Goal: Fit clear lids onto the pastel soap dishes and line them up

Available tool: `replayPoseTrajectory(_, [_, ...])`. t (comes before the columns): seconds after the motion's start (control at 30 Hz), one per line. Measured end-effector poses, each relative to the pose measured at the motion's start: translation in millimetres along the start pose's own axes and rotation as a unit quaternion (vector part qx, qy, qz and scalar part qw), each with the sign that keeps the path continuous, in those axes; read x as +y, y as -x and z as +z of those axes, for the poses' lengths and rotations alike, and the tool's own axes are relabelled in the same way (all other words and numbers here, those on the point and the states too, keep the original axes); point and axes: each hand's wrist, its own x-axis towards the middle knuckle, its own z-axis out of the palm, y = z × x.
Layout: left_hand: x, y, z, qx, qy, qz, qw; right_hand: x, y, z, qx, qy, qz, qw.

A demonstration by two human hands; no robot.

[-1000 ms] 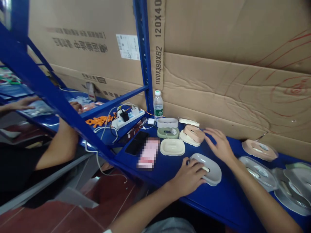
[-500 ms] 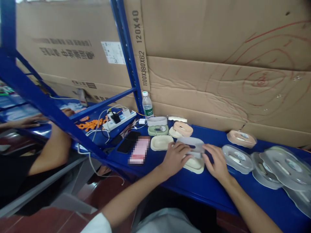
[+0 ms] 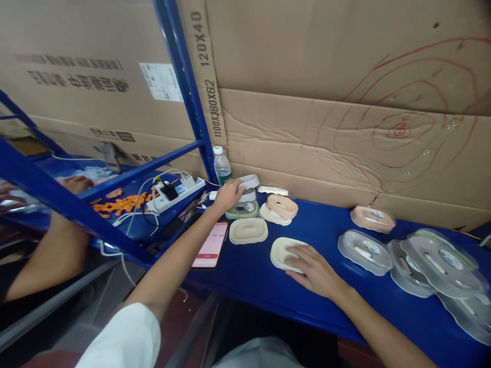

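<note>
My left hand (image 3: 229,195) reaches to the back of the blue table, its fingers closed on a pale grey oval ring (image 3: 251,180). Right under that ring are another pale grey oval piece (image 3: 250,194) and a green oval box (image 3: 242,210). Nearer me, my right hand (image 3: 312,268) grips a cream oval dish (image 3: 282,249), fingers over its top and thumb by the near edge. A second cream dish (image 3: 248,231) lies to its left. Behind them, a peach oval ring (image 3: 283,206) leans on a cream dish (image 3: 271,216).
Packed oval boxes in clear plastic (image 3: 364,251) are spread and piled on the right. A phone (image 3: 210,246), a water bottle (image 3: 222,166) and a power strip (image 3: 180,194) are at left. A blue rack post (image 3: 187,87) and another person's arm (image 3: 57,240) stand beyond.
My left hand has carried the pale grey ring from above the cream dish to the pale grey and green pieces at the back. My right hand has come down onto the dish.
</note>
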Motion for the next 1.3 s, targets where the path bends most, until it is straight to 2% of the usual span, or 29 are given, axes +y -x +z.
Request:
replayPoseTrajectory(0.1, [-8.8,-1.4,9.8,-0.007,0.013,0.009,1.000,3.1,-3.1,-6.0,0.018,0.005,0.000,1.000])
replayPoseTrajectory(0.2, [-13.4,0.8,11.4,-0.010,0.023,0.023,0.999,16.8,-22.2,-13.1,0.039,0.025,0.018,0.999])
replayPoseTrajectory(0.27, [-14.1,7.0,7.6,-0.009,0.023,0.030,0.999,31.6,-48.8,-16.2,0.054,0.041,0.023,0.997])
replayPoseTrajectory(0.37, [-10.2,26.3,-4.1,-0.002,0.017,0.038,0.999,55.0,-108.8,-16.9,0.060,0.057,0.024,0.996])
replayPoseTrajectory(0.47, [0.6,54.6,-19.0,-0.002,0.011,0.047,0.999,72.8,-175.4,-10.8,0.043,0.063,0.037,0.996])
replayPoseTrajectory(0.53, [11.5,74.7,-27.4,-0.006,0.009,0.055,0.998,80.2,-210.0,-2.6,0.034,0.061,0.041,0.997])
replayPoseTrajectory(0.6, [24.8,93.4,-32.6,-0.011,0.009,0.060,0.998,83.9,-230.6,6.9,0.027,0.061,0.047,0.997])
replayPoseTrajectory(0.7, [47.0,115.5,-33.3,-0.017,0.013,0.065,0.998,81.6,-234.9,16.7,0.025,0.073,0.073,0.994])
replayPoseTrajectory(0.8, [69.4,127.1,-29.9,-0.028,0.018,0.083,0.996,71.6,-211.7,11.2,0.036,0.100,0.095,0.990])
replayPoseTrajectory(0.87, [83.7,130.5,-29.1,-0.038,0.021,0.102,0.994,63.7,-180.3,-2.2,0.045,0.131,0.105,0.985])
replayPoseTrajectory(0.97, [105.4,138.8,-31.6,-0.053,0.031,0.123,0.990,52.9,-106.2,-28.4,0.035,0.190,0.144,0.970])
replayPoseTrajectory(1.03, [120.1,151.8,-32.9,-0.065,0.052,0.136,0.987,45.4,-44.7,-42.2,0.037,0.249,0.217,0.943])
replayPoseTrajectory(1.1, [134.1,170.4,-30.8,-0.083,0.084,0.150,0.982,35.8,13.7,-49.5,0.033,0.295,0.288,0.910])
replayPoseTrajectory(1.17, [146.4,190.1,-25.0,-0.104,0.119,0.159,0.975,24.1,57.0,-50.9,0.027,0.310,0.320,0.895])
replayPoseTrajectory(1.23, [155.7,205.5,-17.5,-0.121,0.142,0.160,0.969,12.9,79.1,-49.1,0.023,0.302,0.328,0.895])
replayPoseTrajectory(1.3, [161.7,214.1,-11.3,-0.132,0.148,0.156,0.968,5.6,83.3,-47.5,0.021,0.272,0.316,0.909])
